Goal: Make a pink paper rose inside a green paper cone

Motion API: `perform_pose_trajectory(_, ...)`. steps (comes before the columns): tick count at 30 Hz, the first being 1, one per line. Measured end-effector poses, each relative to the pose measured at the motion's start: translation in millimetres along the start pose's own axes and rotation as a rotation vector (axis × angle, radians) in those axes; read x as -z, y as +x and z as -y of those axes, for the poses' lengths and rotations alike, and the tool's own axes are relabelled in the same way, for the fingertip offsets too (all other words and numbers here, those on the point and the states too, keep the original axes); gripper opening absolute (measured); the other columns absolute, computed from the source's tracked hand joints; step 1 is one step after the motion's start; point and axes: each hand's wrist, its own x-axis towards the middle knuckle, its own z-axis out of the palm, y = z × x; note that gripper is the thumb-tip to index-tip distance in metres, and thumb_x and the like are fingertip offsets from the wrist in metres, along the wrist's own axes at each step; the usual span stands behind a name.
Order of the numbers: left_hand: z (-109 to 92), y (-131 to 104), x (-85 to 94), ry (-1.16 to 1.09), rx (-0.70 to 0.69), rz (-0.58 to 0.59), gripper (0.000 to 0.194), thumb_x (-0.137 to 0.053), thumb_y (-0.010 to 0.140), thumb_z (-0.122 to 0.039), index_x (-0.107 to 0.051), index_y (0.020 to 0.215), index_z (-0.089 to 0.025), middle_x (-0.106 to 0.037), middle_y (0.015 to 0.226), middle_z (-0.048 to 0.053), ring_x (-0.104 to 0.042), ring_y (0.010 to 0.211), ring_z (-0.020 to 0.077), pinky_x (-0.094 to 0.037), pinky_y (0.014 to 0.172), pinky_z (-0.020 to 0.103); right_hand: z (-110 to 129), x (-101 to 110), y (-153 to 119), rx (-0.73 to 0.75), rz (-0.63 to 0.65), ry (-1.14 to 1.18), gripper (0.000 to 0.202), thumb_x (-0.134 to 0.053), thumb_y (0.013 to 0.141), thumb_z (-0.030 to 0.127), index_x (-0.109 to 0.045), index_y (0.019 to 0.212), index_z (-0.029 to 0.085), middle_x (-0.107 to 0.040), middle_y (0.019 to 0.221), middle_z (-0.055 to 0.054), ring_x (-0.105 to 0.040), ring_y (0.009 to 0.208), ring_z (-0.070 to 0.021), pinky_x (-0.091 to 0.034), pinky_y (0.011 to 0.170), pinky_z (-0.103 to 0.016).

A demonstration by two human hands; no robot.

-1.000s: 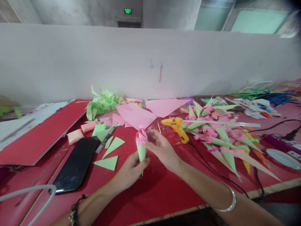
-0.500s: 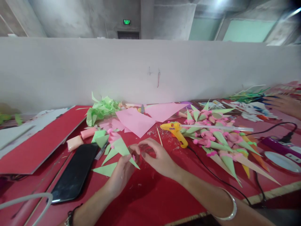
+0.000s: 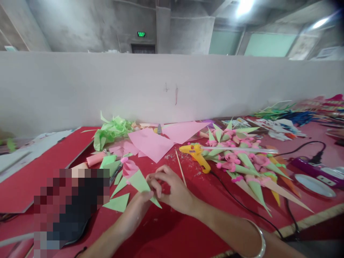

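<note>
At the far left a red board [image 3: 40, 172] lies flat on the red table [image 3: 172, 229], and in front of it a blurred-out dark patch hides whatever rests there. Behind that, a crumpled heap of green paper [image 3: 111, 129] sits against the white partition [image 3: 172, 86], with loose green triangles [image 3: 117, 202] scattered on the table just before it. The left hand [image 3: 137, 211] reaches in from below and pinches the lower part of a green paper cone [image 3: 139, 182], which is tilted so that its pink rolled top [image 3: 129, 167] points up and to the left while its tip points down to the right, above the table. The right hand [image 3: 169, 188] comes in from the right, a silver bangle [image 3: 259, 243] on its wrist; its curled fingers meet the left hand's fingertips at the cone's narrow end, though whether they actually grip the paper cannot be told. Pink paper sheets [image 3: 153, 143] lie flat behind the hands, and a thin wooden stick [image 3: 180, 172] lies just beside the right hand. Further right a yellow glue gun [image 3: 196, 154] rests on its side, its black cord [image 3: 242, 204] trailing towards the table's near edge. Beside it is a pile of finished green and pink cones [image 3: 242, 161], and at the far right a purple power strip [image 3: 317, 168] lies near a white dish [image 3: 314, 184].
</note>
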Motion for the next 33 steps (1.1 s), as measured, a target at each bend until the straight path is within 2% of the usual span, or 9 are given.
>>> perform_pose_trajectory(4, -0.6, 1.3, -0.3, -0.026, -0.010, 0.035, 0.012, -0.043, 0.074, -0.026, -0.050, 0.067, -0.018, -0.050, 0.075, 0.002, -0.046, 0.086, 0.0186, -0.035, 0.077, 0.026, 0.5, 0.6, 0.2, 0.016, -0.012, -0.029, 0.008, -0.059, 0.067, 0.010, -0.060, 0.072, 0.017, -0.044, 0.086, -0.002, -0.049, 0.082, -0.0122, -0.041, 0.076, -0.024)
perform_pose_trajectory(7, -1.0, 2.7, 0.6, -0.029, -0.031, 0.027, 0.013, -0.043, 0.074, -0.026, -0.050, 0.066, -0.018, -0.051, 0.078, 0.003, -0.044, 0.092, 0.0201, -0.035, 0.080, 0.027, -1.0, 1.0, 0.6, 0.019, -0.096, -0.038, 0.009, -0.060, 0.067, 0.011, -0.060, 0.074, 0.018, -0.044, 0.086, -0.002, -0.049, 0.082, -0.0128, -0.041, 0.075, -0.025)
perform_pose_trajectory(11, -2.8, 4.2, 1.7, -0.030, -0.060, -0.027, 0.015, -0.043, 0.075, -0.026, -0.051, 0.066, -0.018, -0.052, 0.085, 0.003, -0.043, 0.098, 0.0195, -0.034, 0.083, 0.027, -4.3, 2.4, 3.0, -0.004, -0.247, 0.038, 0.003, -0.057, 0.072, 0.016, -0.055, 0.070, 0.017, -0.048, 0.078, -0.001, -0.050, 0.074, -0.0112, -0.041, 0.068, -0.023)
perform_pose_trajectory(14, -4.0, 5.5, 2.4, -0.040, -0.082, -0.109, 0.015, -0.046, 0.074, -0.025, -0.051, 0.062, -0.017, -0.050, 0.097, 0.002, -0.043, 0.099, 0.0184, -0.036, 0.083, 0.026, -6.3, 4.4, 5.2, -0.071, -0.317, 0.127, 0.007, -0.054, 0.075, 0.021, -0.051, 0.070, 0.018, -0.051, 0.068, 0.001, -0.050, 0.064, -0.0102, -0.040, 0.059, -0.022)
perform_pose_trajectory(16, -4.1, 7.2, 3.2, -0.051, -0.078, -0.192, 0.013, -0.048, 0.073, -0.023, -0.051, 0.061, -0.017, -0.050, 0.098, 0.001, -0.045, 0.095, 0.0165, -0.038, 0.078, 0.024, -7.2, 5.3, 6.3, -0.130, -0.311, 0.216, 0.009, -0.054, 0.075, 0.024, -0.050, 0.069, 0.018, -0.053, 0.064, 0.002, -0.051, 0.062, -0.0101, -0.040, 0.057, -0.022)
perform_pose_trajectory(19, -2.8, 10.2, 5.0, -0.084, 0.013, -0.282, 0.008, -0.051, 0.072, -0.022, -0.054, 0.067, -0.018, -0.054, 0.084, -0.001, -0.052, 0.078, 0.0129, -0.041, 0.071, 0.023, -8.8, 5.4, 7.0, -0.193, -0.282, 0.335, 0.010, -0.054, 0.074, 0.024, -0.051, 0.068, 0.017, -0.056, 0.061, 0.002, -0.053, 0.059, -0.0097, -0.041, 0.056, -0.021)
perform_pose_trajectory(24, 1.0, 11.6, 5.8, 0.021, 0.127, -0.262, 0.019, -0.052, 0.075, -0.032, -0.057, 0.068, -0.015, -0.057, 0.065, 0.000, -0.055, 0.065, 0.0131, -0.042, 0.070, 0.025, -10.8, 4.7, 7.0, -0.210, -0.268, 0.361, 0.006, -0.056, 0.072, 0.023, -0.058, 0.075, 0.018, -0.061, 0.069, 0.001, -0.056, 0.063, -0.0103, -0.044, 0.058, -0.021)
perform_pose_trajectory(30, 2.8, 10.2, 5.0, 0.173, 0.144, -0.218, 0.031, -0.049, 0.076, -0.041, -0.059, 0.066, -0.013, -0.061, 0.062, 0.002, -0.057, 0.062, 0.0148, -0.043, 0.068, 0.027, -11.3, 2.8, 5.0, -0.210, -0.164, 0.384, 0.013, -0.054, 0.073, 0.025, -0.061, 0.081, 0.018, -0.062, 0.073, -0.001, -0.058, 0.062, -0.0113, -0.048, 0.060, -0.023)
perform_pose_trajectory(33, 1.6, 10.3, 5.1, 0.216, 0.151, -0.255, 0.033, -0.050, 0.075, -0.044, -0.058, 0.068, -0.013, -0.062, 0.063, 0.002, -0.058, 0.060, 0.0148, -0.044, 0.067, 0.028, -12.2, 2.6, 4.4, -0.170, -0.164, 0.314, 0.014, -0.053, 0.072, 0.022, -0.061, 0.082, 0.017, -0.063, 0.078, -0.002, -0.059, 0.068, -0.0119, -0.048, 0.065, -0.024)
